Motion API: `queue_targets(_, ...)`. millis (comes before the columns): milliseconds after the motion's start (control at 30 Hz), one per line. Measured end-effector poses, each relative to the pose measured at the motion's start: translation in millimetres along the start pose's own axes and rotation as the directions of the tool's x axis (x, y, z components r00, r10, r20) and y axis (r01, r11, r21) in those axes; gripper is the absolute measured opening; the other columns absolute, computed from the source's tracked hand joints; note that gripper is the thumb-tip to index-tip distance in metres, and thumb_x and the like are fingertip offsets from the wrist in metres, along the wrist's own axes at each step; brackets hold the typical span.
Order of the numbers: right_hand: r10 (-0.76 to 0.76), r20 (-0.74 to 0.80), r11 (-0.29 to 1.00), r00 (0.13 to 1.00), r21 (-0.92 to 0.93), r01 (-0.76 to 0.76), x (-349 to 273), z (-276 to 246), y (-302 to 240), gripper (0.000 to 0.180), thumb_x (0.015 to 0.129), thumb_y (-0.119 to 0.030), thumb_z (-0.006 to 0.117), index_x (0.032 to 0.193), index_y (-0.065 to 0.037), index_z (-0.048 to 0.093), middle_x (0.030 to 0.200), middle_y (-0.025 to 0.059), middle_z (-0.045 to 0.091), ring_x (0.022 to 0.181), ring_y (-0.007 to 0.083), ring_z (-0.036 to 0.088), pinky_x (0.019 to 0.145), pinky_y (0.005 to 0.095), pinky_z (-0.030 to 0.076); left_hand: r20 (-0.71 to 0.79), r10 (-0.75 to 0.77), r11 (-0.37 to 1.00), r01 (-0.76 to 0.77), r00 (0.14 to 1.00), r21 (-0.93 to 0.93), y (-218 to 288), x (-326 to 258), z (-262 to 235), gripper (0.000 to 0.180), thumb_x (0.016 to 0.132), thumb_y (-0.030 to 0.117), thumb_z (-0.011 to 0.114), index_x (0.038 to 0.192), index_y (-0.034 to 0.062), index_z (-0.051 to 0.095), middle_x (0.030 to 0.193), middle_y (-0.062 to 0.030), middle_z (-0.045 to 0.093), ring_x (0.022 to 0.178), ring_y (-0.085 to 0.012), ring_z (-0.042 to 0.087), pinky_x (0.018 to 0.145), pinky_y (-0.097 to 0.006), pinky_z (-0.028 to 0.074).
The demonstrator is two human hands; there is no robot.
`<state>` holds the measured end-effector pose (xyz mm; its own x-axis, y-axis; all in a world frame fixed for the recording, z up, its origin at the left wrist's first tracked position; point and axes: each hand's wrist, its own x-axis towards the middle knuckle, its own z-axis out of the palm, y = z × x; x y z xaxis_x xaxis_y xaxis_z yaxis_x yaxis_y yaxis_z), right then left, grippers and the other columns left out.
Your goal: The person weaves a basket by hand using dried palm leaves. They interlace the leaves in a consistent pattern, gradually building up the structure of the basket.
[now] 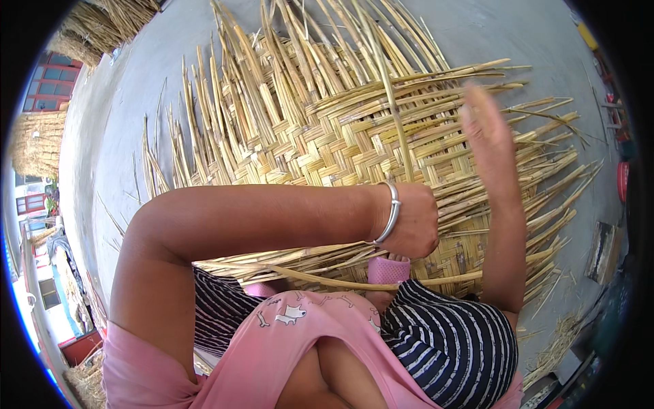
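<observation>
A large mat of split yellow-green stalks [320,160] lies partly woven on the floor, its loose ends fanning out at the far side and right. My left hand [412,219], with a silver bangle [392,215] at the wrist, is closed in a fist low over the mat. Its fingers face away, so whatever it grips is hidden. One long stalk [392,95] crosses the weave and runs down to this fist. My right hand [487,133] is raised over the loose right-hand ends, fingers stretched out and slightly blurred, holding nothing visible.
Below my left forearm, a pink slipper [389,270] rests on the mat. Bundled straw [109,27] stands at the far left. A wooden block [603,252] lies on the grey floor [477,31] at the right, with straw scraps [558,347] nearer me.
</observation>
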<state>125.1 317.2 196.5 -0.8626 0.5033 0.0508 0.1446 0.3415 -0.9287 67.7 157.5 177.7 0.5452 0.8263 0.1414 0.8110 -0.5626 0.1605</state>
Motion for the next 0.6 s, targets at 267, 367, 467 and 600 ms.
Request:
queue_targets(267, 0.132, 0.635, 0.695, 0.761, 0.489, -0.528, -26.5, 55.0, 28.9, 0.021, 0.092, -0.021, 0.056, 0.102, -0.004, 0.063, 0.084, -0.0007, 0.065, 0.076, 0.0057, 0.057, 0.069, 0.0201, 0.045, 0.151, 0.065, 0.994, -0.051, 0.986, -0.094, 17.2, -14.9, 33.9, 0.023, 0.07, 0.034, 0.061, 0.073, 0.0105, 0.06, 0.08, -0.0029, 0.063, 0.084, -0.02, 0.061, 0.071, -0.039, 0.047)
queue_targets(367, 0.173, 0.486, 0.68, 0.856, 0.57, -0.461, -15.0, 49.7, 34.2, 0.017, 0.091, -0.019, 0.058, 0.099, -0.006, 0.063, 0.085, -0.0007, 0.063, 0.073, 0.0052, 0.055, 0.064, 0.0198, 0.043, -0.259, -0.046, 0.999, 0.051, 0.965, 0.012, 21.3, -29.4, 12.1, 0.036, 0.075, 0.042, 0.061, 0.094, 0.0113, 0.06, 0.104, -0.0044, 0.058, 0.103, -0.0206, 0.051, 0.086, -0.04, 0.038)
queue_targets(467, 0.213, 0.359, 0.691, 0.909, 0.602, -0.4, -6.7, 32.6, 51.2, 0.014, 0.091, -0.018, 0.058, 0.097, -0.006, 0.062, 0.084, 0.0001, 0.061, 0.067, 0.0052, 0.05, 0.058, 0.0211, 0.04, -0.489, -0.551, 0.834, 0.475, 0.676, -0.282, 18.7, -41.0, 13.8, 0.035, 0.078, 0.035, 0.066, 0.101, 0.0102, 0.058, 0.104, -0.007, 0.059, 0.098, -0.023, 0.055, 0.084, -0.039, 0.041)
queue_targets(600, 0.21, 0.351, 0.609, 0.912, 0.683, -0.403, -7.3, 35.8, 55.7, 0.014, 0.09, -0.018, 0.06, 0.097, -0.006, 0.063, 0.08, 0.0004, 0.062, 0.064, 0.0051, 0.052, 0.059, 0.019, 0.041, 0.025, -0.951, 0.146, 0.519, 0.308, -0.842, 1.8, -57.8, 31.6, 0.037, 0.083, 0.022, 0.068, 0.11, 0.0001, 0.056, 0.093, -0.0107, 0.063, 0.082, -0.0164, 0.061, 0.072, -0.028, 0.05)
